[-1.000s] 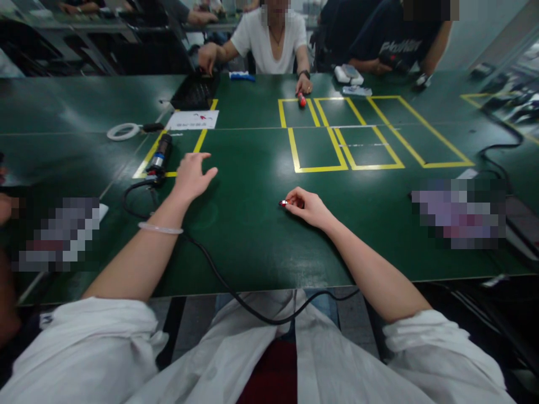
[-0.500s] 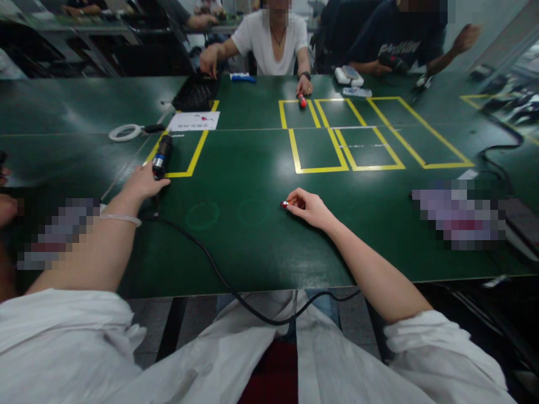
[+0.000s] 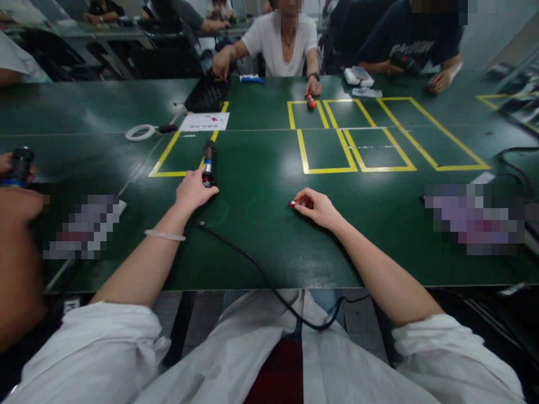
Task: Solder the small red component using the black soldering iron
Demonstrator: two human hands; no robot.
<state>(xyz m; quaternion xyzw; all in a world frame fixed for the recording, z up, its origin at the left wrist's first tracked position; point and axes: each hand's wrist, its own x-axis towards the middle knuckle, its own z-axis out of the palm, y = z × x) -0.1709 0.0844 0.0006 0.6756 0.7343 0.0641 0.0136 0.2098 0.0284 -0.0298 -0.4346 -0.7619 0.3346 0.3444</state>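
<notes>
My left hand [image 3: 196, 191] is closed around the lower end of a black cylinder [image 3: 209, 160] with silver and blue bands, shaped like a flashlight. The cylinder points away from me, just right of the left yellow tape frame [image 3: 172, 174]. Between the fingertips of my right hand [image 3: 315, 206] is a small red-and-white piece [image 3: 292, 203], partly hidden by the fingers. This hand is low over the green table [image 3: 261, 252], nearer to me than the middle tape frames. A black cable [image 3: 256, 264] runs from near my left wrist over the table edge.
Across the table a person in white [image 3: 290, 45] touches a black tray [image 3: 206, 95] and a red object [image 3: 310, 102]. A printed sheet [image 3: 205, 121] and a white coiled cable [image 3: 140, 133] lie at left. Another person's hand [image 3: 21, 174] holds a similar cylinder at far left.
My left hand has carried the black cylinder rightward, out of the left tape frame. My right hand keeps its pinch in nearly the same spot. A similar cylinder has come into view at far left.
</notes>
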